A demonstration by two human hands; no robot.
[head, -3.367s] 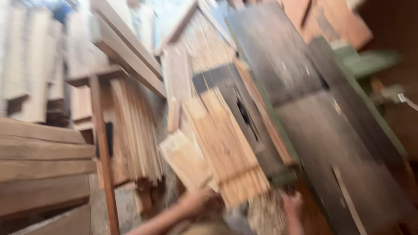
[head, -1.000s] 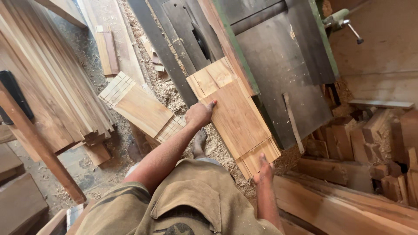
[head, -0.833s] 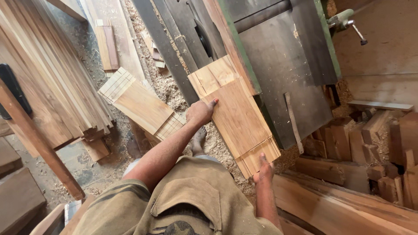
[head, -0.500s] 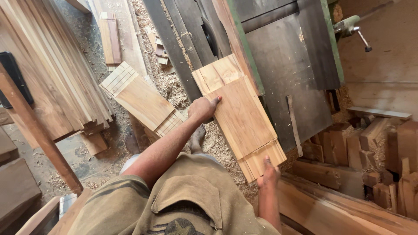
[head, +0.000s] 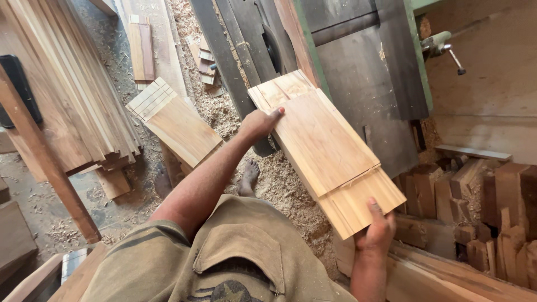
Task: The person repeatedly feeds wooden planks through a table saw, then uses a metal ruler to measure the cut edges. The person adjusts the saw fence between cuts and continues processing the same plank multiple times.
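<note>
A stack of pale, flat rectangular wooden boards (head: 327, 151) is held at the centre of the frame, above the sawdust-covered floor (head: 279, 184). Its long axis runs diagonally, from upper left of centre down to lower right.

The left hand (head: 258, 123) is pressed against the stack's upper-left long edge, thumb laid over the top face, fingers not visible beneath. The right hand (head: 376, 232) is closed on the lower-right end, thumb up on the end grain. The stack is thus carried between both hands; the right hand sits at the nearer end, the left further along toward the far end.

The top board is noted as shorter than the ones beneath, so a stepped edge with a ragged splinter line is seen near the lower-right end. Surfaces appear smooth-sawn, grain running lengthwise, colour light tan.

Just beyond the far end lies the dark grey metal machine desk with green trim (head: 363, 72), upper centre to upper right. A second similar board stack (head: 173, 120) rests left of centre. Long thin wooden strips (head: 72, 95) are piled at upper left. Reddish wooden offcut blocks (head: 481, 207) are heaped at right. A bare foot (head: 249, 176) is seen on the sawdust below the left forearm.
</note>
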